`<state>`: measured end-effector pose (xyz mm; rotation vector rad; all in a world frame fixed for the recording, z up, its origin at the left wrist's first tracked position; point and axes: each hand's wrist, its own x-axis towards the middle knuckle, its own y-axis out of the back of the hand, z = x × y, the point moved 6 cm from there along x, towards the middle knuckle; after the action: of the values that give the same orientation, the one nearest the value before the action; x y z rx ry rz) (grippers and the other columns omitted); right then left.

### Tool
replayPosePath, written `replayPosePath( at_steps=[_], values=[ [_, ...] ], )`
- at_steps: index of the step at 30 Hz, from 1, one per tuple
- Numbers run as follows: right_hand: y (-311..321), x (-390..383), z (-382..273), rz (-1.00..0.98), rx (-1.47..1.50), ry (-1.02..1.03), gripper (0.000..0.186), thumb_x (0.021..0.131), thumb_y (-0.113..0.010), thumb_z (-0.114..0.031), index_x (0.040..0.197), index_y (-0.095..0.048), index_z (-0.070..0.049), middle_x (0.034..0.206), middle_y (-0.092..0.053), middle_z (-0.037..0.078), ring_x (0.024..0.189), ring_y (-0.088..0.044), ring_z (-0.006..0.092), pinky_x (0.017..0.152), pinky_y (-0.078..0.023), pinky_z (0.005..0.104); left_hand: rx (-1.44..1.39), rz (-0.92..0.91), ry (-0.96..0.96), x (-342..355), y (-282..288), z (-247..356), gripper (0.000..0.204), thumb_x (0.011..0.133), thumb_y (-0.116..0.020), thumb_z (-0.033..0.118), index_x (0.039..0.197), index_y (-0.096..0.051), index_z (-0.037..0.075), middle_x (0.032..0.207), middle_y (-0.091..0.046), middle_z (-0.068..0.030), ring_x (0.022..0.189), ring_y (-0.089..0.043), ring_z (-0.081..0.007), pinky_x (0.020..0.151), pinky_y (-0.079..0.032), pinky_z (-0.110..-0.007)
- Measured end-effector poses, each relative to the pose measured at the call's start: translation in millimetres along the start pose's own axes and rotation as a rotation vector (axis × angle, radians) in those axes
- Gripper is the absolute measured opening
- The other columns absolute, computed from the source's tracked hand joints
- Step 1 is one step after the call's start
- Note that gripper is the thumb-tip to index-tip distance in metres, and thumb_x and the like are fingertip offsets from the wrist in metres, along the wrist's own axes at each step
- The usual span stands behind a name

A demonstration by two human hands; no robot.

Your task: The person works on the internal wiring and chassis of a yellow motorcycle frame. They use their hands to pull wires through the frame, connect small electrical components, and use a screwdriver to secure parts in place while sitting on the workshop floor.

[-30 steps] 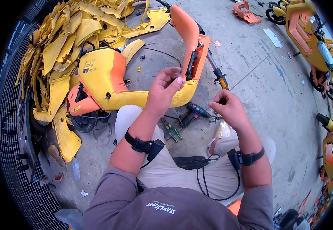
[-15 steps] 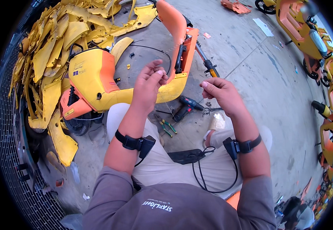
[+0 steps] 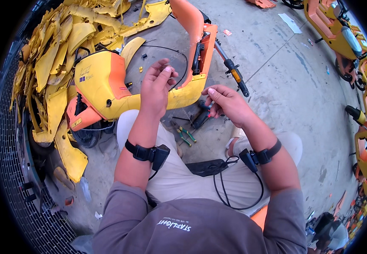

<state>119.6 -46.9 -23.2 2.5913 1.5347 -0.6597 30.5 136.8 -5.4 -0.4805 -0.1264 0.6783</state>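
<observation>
Left hand (image 3: 154, 93), right hand (image 3: 233, 106) near yellow-orange scooter (image 3: 96, 82); fingers (image 3: 164, 75) curled; cannot tell whether clamped

Your shirt (image 3: 217, 226) is purplish grey with white lettering (image 3: 179, 227); your trousers (image 3: 187, 186) are pale beige, your forearm straps (image 3: 141, 153) black. Your scooter body (image 3: 124, 103) is yellow and orange, the heaped panels (image 3: 60, 63) yellow, the drill (image 3: 200, 120) black with red, the plier handles (image 3: 189, 134) green and yellow, the floor (image 3: 285, 93) grey.

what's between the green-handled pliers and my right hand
In the head view, a power drill shows between the pliers and your right hand, which hides part of it.
</observation>
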Motion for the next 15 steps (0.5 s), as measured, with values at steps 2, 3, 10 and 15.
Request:
replayPosePath(
  at_steps=[2, 3, 10, 15],
  values=[
    [-3.5, 0.4, 3.4, -0.046, 0.043, -0.020, 0.029, 0.100, -0.044, -0.026, 0.111, -0.058, -0.003, 0.081, -0.059, 0.001, 0.062, -0.056, 0.0076, 0.056, -0.046, 0.0216, 0.005, 0.024, 0.000, 1.8, 4.5, 0.6, 0.024, 0.093, -0.055, 0.008, 0.117, -0.054, 0.007, 0.095, -0.058, -0.0015, 0.087, -0.057, -0.0119, 0.075, -0.046, -0.027],
    [-5.5, -0.1, 4.8, -0.087, 0.084, -0.037, 0.028, 0.100, -0.044, -0.024, 0.110, -0.059, -0.003, 0.081, -0.060, 0.001, 0.061, -0.055, 0.0074, 0.057, -0.046, 0.0216, -0.010, 0.045, -0.005, 3.7, 7.9, 1.6, 0.024, 0.092, -0.055, 0.008, 0.116, -0.054, 0.007, 0.095, -0.059, -0.0020, 0.086, -0.057, -0.0117, 0.074, -0.046, -0.026],
    [-6.3, -6.4, 6.0, -0.192, 0.066, -0.012, 0.023, 0.098, -0.049, -0.017, 0.109, -0.062, -0.002, 0.083, -0.062, 0.002, 0.066, -0.054, 0.0075, 0.065, -0.045, 0.0223, -0.099, 0.152, -0.071, 11.2, 39.3, 17.5, 0.024, 0.091, -0.057, 0.008, 0.115, -0.054, 0.008, 0.095, -0.059, -0.0027, 0.087, -0.058, -0.0127, 0.073, -0.046, -0.027],
    [-2.1, -16.0, -0.3, -0.093, -0.157, 0.017, 0.017, 0.093, -0.056, -0.011, 0.104, -0.063, 0.000, 0.083, -0.062, 0.003, 0.071, -0.056, 0.0082, 0.069, -0.048, 0.0229, -0.084, 0.151, -0.104, 10.4, 50.9, 27.5, 0.023, 0.092, -0.056, 0.007, 0.115, -0.053, 0.008, 0.095, -0.059, -0.0029, 0.088, -0.058, -0.0134, 0.075, -0.046, -0.027]
  ],
)
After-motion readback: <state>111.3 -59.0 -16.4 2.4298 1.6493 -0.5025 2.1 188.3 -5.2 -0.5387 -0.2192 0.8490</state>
